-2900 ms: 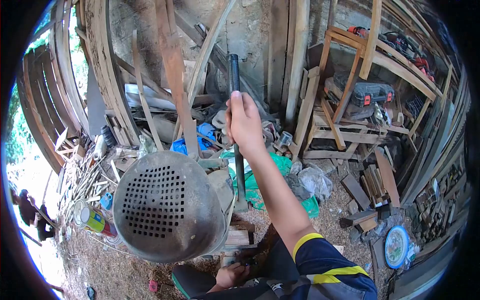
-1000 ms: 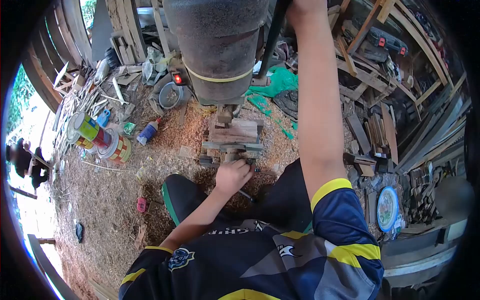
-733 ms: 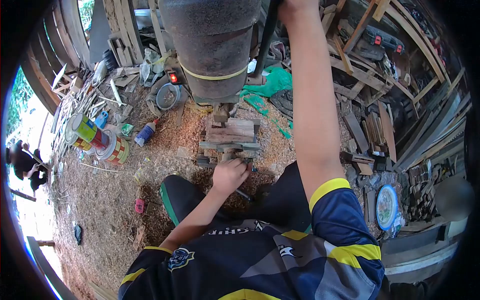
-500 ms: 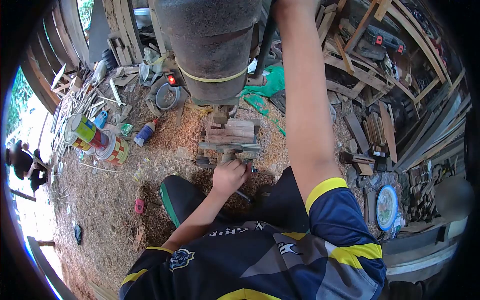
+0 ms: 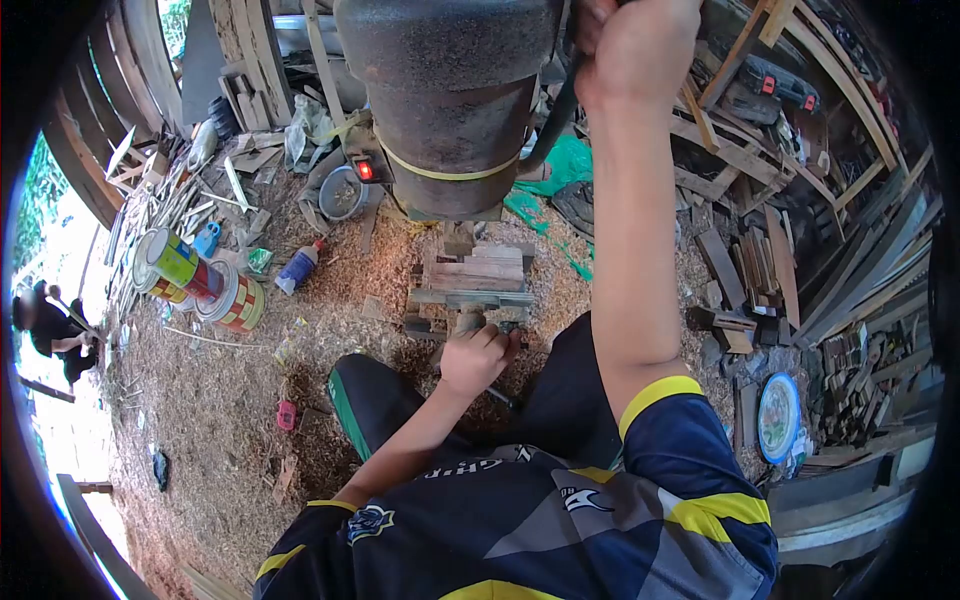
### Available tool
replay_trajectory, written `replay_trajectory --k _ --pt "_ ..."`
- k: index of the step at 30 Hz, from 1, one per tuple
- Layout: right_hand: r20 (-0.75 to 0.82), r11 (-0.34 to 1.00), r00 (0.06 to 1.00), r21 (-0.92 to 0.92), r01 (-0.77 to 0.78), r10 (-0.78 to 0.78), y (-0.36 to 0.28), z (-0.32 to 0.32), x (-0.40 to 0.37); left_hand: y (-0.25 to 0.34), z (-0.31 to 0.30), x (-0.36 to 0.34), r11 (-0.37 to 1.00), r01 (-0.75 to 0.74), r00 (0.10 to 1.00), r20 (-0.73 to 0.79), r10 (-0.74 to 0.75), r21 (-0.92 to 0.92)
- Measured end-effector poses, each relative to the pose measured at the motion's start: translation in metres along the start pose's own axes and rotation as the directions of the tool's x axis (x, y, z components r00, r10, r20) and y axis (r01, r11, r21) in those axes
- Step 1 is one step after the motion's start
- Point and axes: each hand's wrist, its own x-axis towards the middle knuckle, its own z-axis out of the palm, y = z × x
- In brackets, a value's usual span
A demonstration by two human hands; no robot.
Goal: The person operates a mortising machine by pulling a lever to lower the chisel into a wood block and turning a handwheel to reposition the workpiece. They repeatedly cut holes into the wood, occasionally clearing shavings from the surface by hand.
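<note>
A large dark machine head (image 5: 450, 110), like a drill press, hangs in front of me with a yellow band round it and a red lit switch (image 5: 366, 170). My right hand (image 5: 640, 50) is closed round its long dark lever (image 5: 562, 118) at the top right. Below the head, a reddish-brown block of wood (image 5: 478, 275) sits in a metal vise (image 5: 470, 298), under the dark tool holder (image 5: 458, 238). My left hand (image 5: 476, 358) is closed at the front of the vise, on its handle; the fingers partly hide it.
Wood shavings cover the floor. At left stand paint cans (image 5: 232, 300), a blue bottle (image 5: 298, 268) and a bucket (image 5: 340, 192). A pink object (image 5: 287, 415) lies near my knee. Wood scraps (image 5: 750, 265) and a round plate (image 5: 778, 418) are at right. Another person (image 5: 55, 335) sits far left.
My right hand has come lower and to the right with the lever, and shows more fully. The whole view has shifted slightly. My left hand stays at the vise.
</note>
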Motion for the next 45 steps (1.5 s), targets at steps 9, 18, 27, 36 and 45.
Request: replay_trajectory --k 9,18,27,36,45 --pt "0.151 0.945 0.962 0.270 0.183 -0.229 0.010 -0.016 -0.046 0.001 -0.001 0.003 1.000 -0.007 0.999 0.031 0.007 0.015" --pt "0.233 0.945 0.918 0.143 0.294 -0.321 0.012 -0.034 -0.118 -0.001 -0.001 0.000 0.998 0.005 1.000 0.012 -0.004 -0.062" --pt "0.349 0.912 0.843 0.152 0.380 -0.410 0.017 -0.053 -0.144 -0.004 0.000 -0.008 0.995 -0.039 0.998 0.038 0.042 -0.087" --pt "0.345 0.901 0.832 0.164 0.402 -0.434 0.022 -0.056 -0.138 0.000 -0.005 0.002 0.996 -0.022 0.998 0.063 0.028 -0.089" --pt "0.335 0.924 0.875 -0.029 0.380 -0.349 0.051 -0.058 -0.113 0.002 -0.003 0.000 0.999 0.000 0.998 0.066 0.003 -0.033"
